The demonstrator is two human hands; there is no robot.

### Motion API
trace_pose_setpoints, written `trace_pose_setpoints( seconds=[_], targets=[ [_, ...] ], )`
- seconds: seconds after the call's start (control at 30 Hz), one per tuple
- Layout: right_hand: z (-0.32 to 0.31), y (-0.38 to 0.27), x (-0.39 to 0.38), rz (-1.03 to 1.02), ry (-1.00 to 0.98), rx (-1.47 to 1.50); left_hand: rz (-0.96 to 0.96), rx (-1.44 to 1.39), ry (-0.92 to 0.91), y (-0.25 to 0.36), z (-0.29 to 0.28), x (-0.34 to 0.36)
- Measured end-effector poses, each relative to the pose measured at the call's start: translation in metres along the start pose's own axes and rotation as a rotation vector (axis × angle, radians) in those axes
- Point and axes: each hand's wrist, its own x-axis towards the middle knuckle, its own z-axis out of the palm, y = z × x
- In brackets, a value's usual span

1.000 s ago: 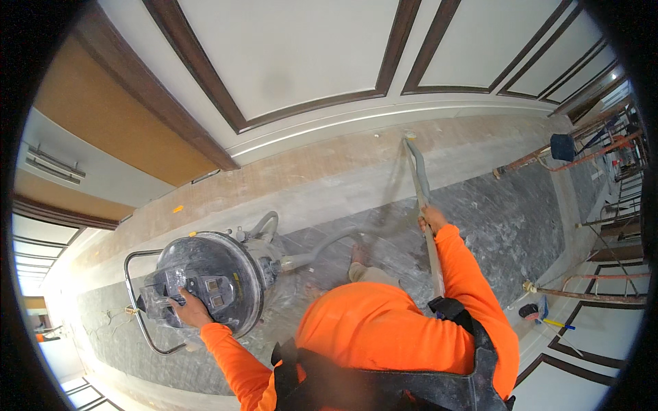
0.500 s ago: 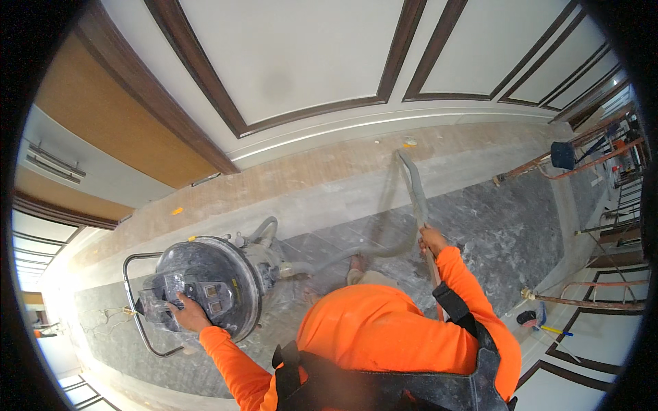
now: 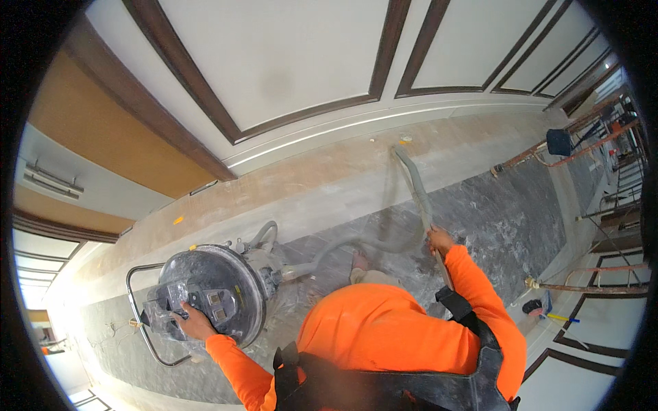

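Note:
A dusty black-topped drum vacuum (image 3: pixel 236 301) stands on the floor to my left. My left hand (image 3: pixel 195 322) rests on the control housing of its lid, fingers spread. A grey hose (image 3: pixel 322 255) runs from the vacuum's side and curves past my bare foot (image 3: pixel 360 262). My right hand (image 3: pixel 440 240) is wrapped round a grey vacuum wand (image 3: pixel 415 183) in front of me. The wand's far end touches the pale floor strip near the wall, and its lower end passes beside my right forearm.
Panelled white wall (image 3: pixel 301 61) with dark trim runs along the far side. An orange-brown cabinet (image 3: pixel 103 157) stands far left. Scaffold frames (image 3: pixel 589 284) and a dark bucket-like object (image 3: pixel 559 142) are at right. A brush (image 3: pixel 532 307) lies nearby. White dust marks the grey floor tiles (image 3: pixel 507 212).
The view has tilted slightly. My right hand has shifted a little to the right with the wand. My left hand stays on the vacuum's lid.

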Motion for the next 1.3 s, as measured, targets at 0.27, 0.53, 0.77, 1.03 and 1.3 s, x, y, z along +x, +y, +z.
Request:
trace_pose_setpoints(
  seconds=[0.27, 0.53, 0.77, 1.03, 1.3],
  targets=[
    [0.008, 0.011, -0.095, 0.078, 0.009, -0.148, -0.043, 0.009, -0.021, 0.004, -0.004, -0.003],
    [0.023, 0.002, 0.017, -0.052, -0.003, -0.25, 0.022, 0.009, -0.001, 0.004, -0.008, -0.001],
    [0.029, -0.024, 0.056, -0.071, -0.084, -0.238, 0.012, -0.016, -0.029, 0.005, -0.015, -0.001],
    [0.019, 0.006, -0.078, -0.083, -0.017, -0.49, 0.076, 0.018, 0.064, -0.013, 0.001, 0.005],
    [0.017, 0.02, -0.023, -0.273, 0.046, -0.657, 0.014, 0.042, 0.018, 0.004, -0.008, -0.001]
  ],
)
